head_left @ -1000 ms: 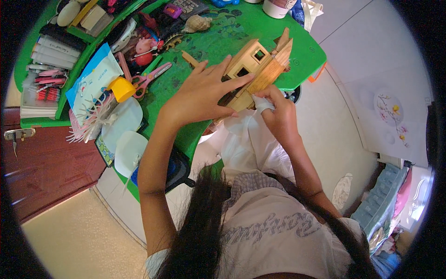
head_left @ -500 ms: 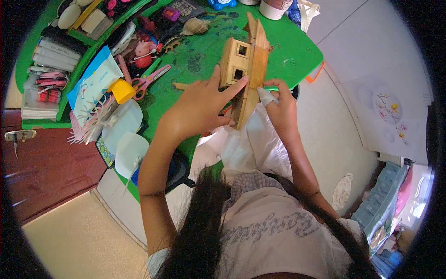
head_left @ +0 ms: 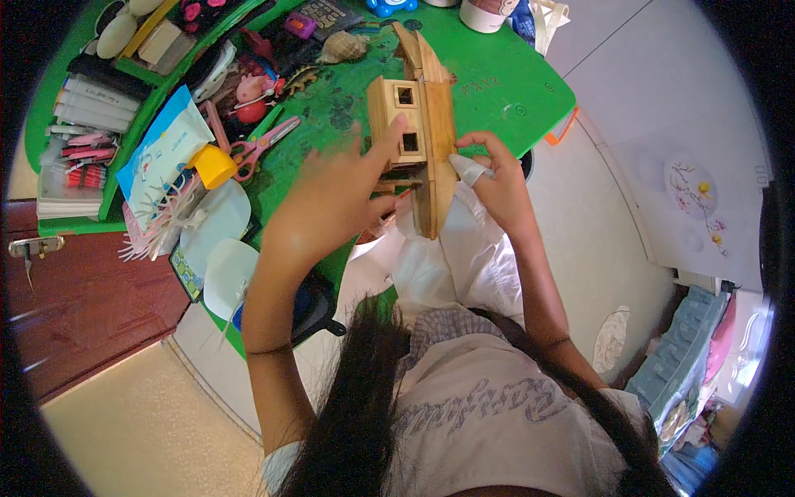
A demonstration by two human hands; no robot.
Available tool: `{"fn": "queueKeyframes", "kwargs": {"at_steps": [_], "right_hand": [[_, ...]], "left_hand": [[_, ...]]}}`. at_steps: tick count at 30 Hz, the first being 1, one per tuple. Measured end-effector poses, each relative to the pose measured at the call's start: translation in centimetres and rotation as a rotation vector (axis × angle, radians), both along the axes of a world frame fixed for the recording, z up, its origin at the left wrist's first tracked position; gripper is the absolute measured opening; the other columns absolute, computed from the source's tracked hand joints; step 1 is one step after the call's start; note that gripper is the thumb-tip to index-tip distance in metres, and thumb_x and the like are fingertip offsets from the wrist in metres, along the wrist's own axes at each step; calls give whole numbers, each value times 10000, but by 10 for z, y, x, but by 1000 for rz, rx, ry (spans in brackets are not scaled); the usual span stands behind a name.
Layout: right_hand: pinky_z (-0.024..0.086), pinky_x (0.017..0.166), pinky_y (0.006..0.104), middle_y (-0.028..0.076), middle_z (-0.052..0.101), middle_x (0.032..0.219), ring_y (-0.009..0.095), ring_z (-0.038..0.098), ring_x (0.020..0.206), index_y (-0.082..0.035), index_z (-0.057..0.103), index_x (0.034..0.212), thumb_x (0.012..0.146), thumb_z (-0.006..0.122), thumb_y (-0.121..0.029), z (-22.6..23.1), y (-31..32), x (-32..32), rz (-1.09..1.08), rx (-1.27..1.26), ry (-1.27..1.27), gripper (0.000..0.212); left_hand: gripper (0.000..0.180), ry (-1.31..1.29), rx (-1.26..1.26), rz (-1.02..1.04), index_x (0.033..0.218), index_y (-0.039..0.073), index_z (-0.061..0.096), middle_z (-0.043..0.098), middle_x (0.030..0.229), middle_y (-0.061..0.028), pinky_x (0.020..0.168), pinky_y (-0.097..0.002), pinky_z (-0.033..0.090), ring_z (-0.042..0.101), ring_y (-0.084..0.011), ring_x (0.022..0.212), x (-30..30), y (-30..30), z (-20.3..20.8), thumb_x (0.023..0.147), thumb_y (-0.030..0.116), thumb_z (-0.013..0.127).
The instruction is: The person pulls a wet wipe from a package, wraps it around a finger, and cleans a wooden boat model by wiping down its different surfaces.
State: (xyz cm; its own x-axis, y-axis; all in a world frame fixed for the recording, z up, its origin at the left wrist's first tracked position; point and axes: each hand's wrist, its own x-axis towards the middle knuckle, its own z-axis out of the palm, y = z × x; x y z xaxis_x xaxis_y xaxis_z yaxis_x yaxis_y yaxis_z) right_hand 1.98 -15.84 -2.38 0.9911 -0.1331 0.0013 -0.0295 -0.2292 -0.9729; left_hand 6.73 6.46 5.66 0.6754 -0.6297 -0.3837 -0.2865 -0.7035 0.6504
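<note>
A light wooden model boat (head_left: 440,124), with a cabin that has two square windows, is tilted on its side over the near edge of the green table. My left hand (head_left: 327,186) grips it from the left. Its index finger lies on the cabin beside the lower window, and its thumb is near the lower end; the other fingers are blurred. From the right, my right hand (head_left: 497,182) holds the hull's edge between thumb and bent index finger. A white wrap (head_left: 470,171) covers that thumb. The boat's underside is hidden.
Pink scissors (head_left: 263,147), a yellow block-like piece (head_left: 214,167) and a blue-white packet (head_left: 166,145) lie left on the green table (head_left: 517,103). Behind them are small toys and a shell (head_left: 342,48). Pale rounded trays (head_left: 232,277) sit at the table's left edge.
The boat has shifted left and turned slightly more upright in the picture. My left hand has moved left and down with it, while my right hand stays nearly in place.
</note>
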Motion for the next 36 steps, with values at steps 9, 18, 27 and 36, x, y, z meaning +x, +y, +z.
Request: {"fn": "queueKeyframes", "kwargs": {"at_steps": [9,18,27,36], "right_hand": [[484,685,250,52,637,965,109,633,795,-27,576,1064,843,670,-80,6,-1,2,18,26,19,246],[477,649,244,51,643,926,99,623,762,-47,563,1061,847,670,-72,6,4,1,19,115,100,241],[473,636,248,57,668,836,97,622,750,-69,548,1069,850,663,-68,4,9,-4,14,126,135,248],[482,649,248,38,641,898,98,632,753,-64,550,1072,847,664,-48,-1,7,-4,-1,91,103,252]], "left_hand": [[699,-708,-84,-230,1443,202,372,143,1543,-215,1100,-576,209,123,-403,1430,18,-20,-31,833,381,660],[706,-644,-278,-143,1421,146,393,89,1539,-253,1118,-525,206,117,-448,1417,26,-16,-47,789,165,710],[1007,-437,-380,-34,1481,258,294,-92,1530,-288,1140,-405,215,67,-412,1434,34,-18,-53,640,61,812],[1042,-351,-427,-16,1481,294,287,-102,1532,-279,1137,-394,228,52,-397,1436,38,-19,-56,618,57,822]]}}
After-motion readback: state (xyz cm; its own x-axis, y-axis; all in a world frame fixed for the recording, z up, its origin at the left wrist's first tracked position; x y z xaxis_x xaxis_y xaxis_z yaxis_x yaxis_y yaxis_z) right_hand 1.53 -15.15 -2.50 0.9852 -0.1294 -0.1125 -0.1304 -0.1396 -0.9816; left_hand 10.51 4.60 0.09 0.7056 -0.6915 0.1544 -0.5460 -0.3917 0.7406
